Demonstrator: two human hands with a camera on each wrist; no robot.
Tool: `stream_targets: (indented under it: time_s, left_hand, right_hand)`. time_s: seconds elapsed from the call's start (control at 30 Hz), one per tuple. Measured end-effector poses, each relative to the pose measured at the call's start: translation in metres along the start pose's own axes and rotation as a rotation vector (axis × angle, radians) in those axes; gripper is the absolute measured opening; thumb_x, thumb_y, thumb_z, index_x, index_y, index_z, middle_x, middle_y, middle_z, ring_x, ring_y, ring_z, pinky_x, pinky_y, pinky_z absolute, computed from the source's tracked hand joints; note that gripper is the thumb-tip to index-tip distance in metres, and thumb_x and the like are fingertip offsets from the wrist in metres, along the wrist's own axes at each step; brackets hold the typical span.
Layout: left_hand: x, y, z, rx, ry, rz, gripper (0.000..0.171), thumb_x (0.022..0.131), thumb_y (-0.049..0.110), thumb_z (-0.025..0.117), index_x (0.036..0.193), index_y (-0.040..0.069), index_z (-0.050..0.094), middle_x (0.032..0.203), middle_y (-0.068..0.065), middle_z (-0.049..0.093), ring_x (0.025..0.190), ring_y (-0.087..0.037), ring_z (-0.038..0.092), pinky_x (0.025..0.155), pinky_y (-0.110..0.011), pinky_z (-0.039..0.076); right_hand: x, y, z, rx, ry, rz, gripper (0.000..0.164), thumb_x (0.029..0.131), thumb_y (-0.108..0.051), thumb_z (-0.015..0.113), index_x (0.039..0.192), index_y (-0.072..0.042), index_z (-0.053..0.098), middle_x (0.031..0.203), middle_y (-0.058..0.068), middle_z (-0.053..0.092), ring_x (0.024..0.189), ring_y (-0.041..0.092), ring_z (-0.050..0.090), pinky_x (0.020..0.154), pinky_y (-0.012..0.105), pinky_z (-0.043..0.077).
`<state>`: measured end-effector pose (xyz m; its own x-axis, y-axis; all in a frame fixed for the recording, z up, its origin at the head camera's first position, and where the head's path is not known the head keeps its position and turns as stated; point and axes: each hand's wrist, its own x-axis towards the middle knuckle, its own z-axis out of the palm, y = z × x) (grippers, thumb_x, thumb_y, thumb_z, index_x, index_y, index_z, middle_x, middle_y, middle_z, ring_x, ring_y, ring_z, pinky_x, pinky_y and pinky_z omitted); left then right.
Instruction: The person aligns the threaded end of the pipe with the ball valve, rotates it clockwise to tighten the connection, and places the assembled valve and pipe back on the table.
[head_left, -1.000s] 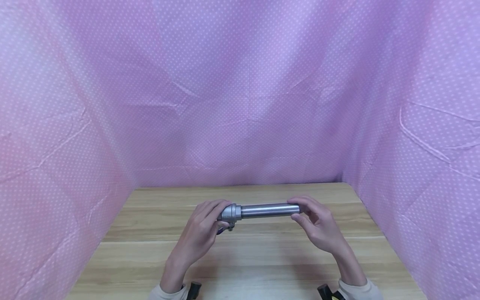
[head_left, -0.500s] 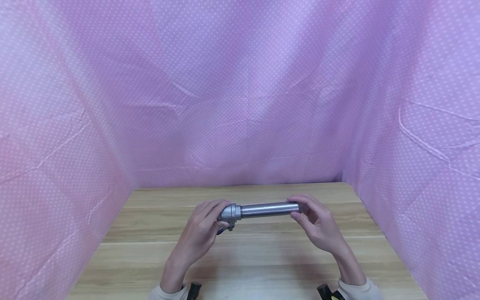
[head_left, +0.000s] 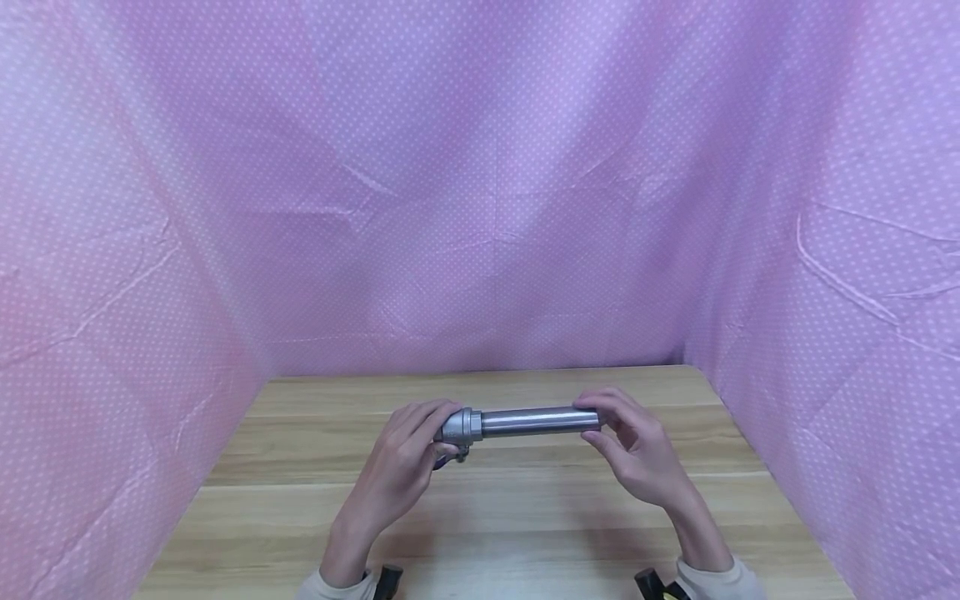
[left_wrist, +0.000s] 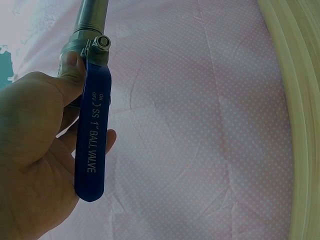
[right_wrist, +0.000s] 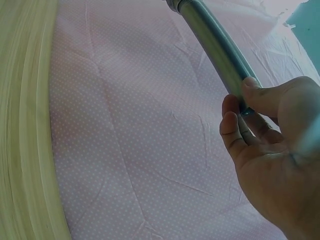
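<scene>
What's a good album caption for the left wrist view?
Left hand gripping a ball valve joined to a metal pipe, blue lever facing the camera.

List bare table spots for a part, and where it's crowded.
Free: table left of the left hand and right of the right hand, out to the pink cloth; also between the wrists. Crowded: middle, where the hands hold valve and pipe.
</scene>
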<state>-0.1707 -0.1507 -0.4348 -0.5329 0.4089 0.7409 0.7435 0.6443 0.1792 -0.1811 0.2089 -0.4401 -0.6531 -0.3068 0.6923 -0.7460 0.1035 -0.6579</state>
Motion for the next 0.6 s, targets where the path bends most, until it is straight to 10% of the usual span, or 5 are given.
stream_targets:
  time_s: [0.6]
  left_hand:
    - [-0.0001,-0.0002,-0.0002,-0.004,0.005,0.004,0.062,0.087,0.007,0.093,0.144,0.006,0.071,0.134,-0.009,0.080,0.118,-0.025,0.077,0.105,-0.049,0.064]
  right_hand:
    - [-0.0012,0.0051,-0.0025,-0.075,-0.028,-0.009,0.039,0.097,0.027,0.061,0.133,0.012,0.068,0.085,0.005,0.068,0.074,0.009,0.065,0.064,0.022,0.059]
